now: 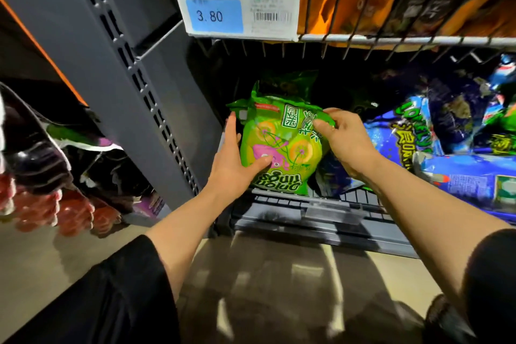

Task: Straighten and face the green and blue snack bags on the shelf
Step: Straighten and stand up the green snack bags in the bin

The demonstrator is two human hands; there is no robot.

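Note:
A green onion-rings snack bag [282, 145] stands at the front left of the lower wire shelf [293, 201], its print upside down toward me. My left hand [234, 162] holds its left side, thumb across the front and fingers along the edge. My right hand [340, 139] pinches the bag's upper right corner. More green bags [284, 84] sit behind it in shadow. Blue snack bags [413, 148] lie tumbled and tilted to the right of it.
A grey perforated upright [134, 70] borders the shelf on the left. Above hangs a wire shelf [391, 39] with orange and dark bags and a 3.80 price tag [237, 10]. Dark and red bags [42, 170] fill the neighbouring bay at left. Glossy floor lies below.

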